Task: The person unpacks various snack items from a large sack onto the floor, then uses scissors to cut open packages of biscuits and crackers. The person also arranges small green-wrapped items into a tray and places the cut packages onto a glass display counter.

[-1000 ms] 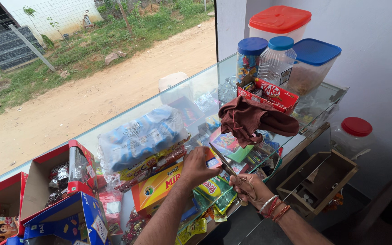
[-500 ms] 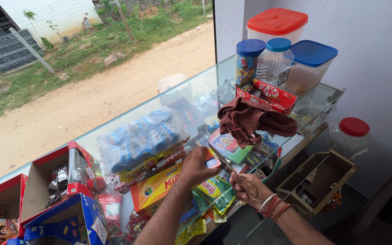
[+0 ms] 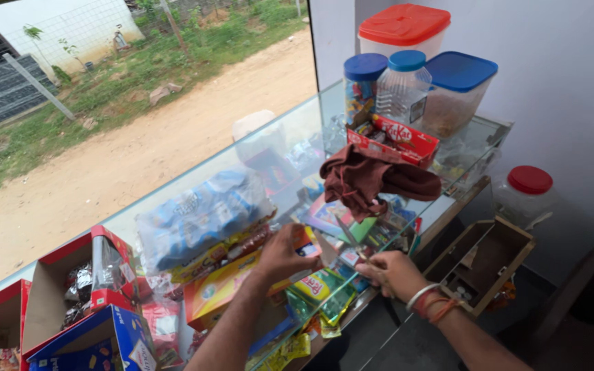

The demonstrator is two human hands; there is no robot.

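A glass counter [image 3: 269, 148] ran along an open shopfront, with a dirt road and grass beyond it; a pale wall closed the far end, and a wooden drawer [image 3: 481, 264] stood open below the counter's near edge. Past the fingers, at the far end, stood plastic jars [image 3: 386, 82] with blue and red lids, an open red sweet box [image 3: 393, 139] and a crumpled brown cloth [image 3: 372, 180]; to the left of the fingers lay a clear bag [image 3: 197, 216] of blue packets, and further left open red and blue cartons [image 3: 80, 295].

The left hand [image 3: 284, 253] reached forward from a bare forearm, palm down, fingers clenched on a small orange packet [image 3: 305, 242] — it sat pinched at the fingertips, just above a yellow box [image 3: 225, 288] on the counter; the right hand [image 3: 394, 273], with beads and bangles at the wrist, came in from the right with its fingers curled through the handles of scissors [image 3: 352, 240]; the blades pointed up and away between the two hands, their tips near the packet; whether the blades touched it could not be told, the picture being blurred there.
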